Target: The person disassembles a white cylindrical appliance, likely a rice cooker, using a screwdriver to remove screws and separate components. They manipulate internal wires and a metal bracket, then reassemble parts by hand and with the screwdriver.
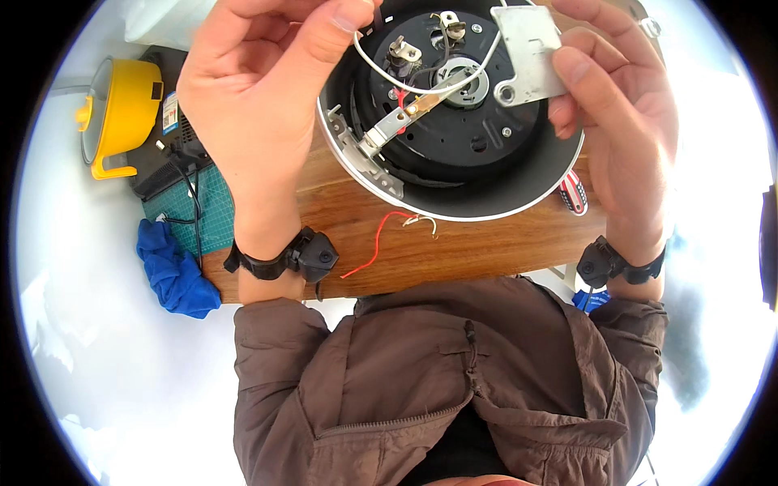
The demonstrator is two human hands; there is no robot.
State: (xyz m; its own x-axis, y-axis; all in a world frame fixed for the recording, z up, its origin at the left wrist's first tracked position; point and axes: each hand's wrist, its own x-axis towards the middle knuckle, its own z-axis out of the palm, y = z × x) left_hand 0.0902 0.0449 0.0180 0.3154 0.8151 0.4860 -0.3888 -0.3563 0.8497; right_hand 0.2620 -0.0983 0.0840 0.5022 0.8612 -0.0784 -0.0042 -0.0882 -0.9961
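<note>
Metal plate (pixel 531 61) gripped by right hand (pixel 622 101), jutting leftward; left hand (pixel 258 101) pinching white wire (pixel 407 87).

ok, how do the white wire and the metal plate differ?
Shape: the white wire is thin and bends in a curve; the metal plate is flat and broad.
Colour: the white wire is white; the metal plate is silver-grey.
Hold: the white wire appears pinched in the left hand; the metal plate is in the right hand.
Shared: both overlap the round housing in view.
</note>
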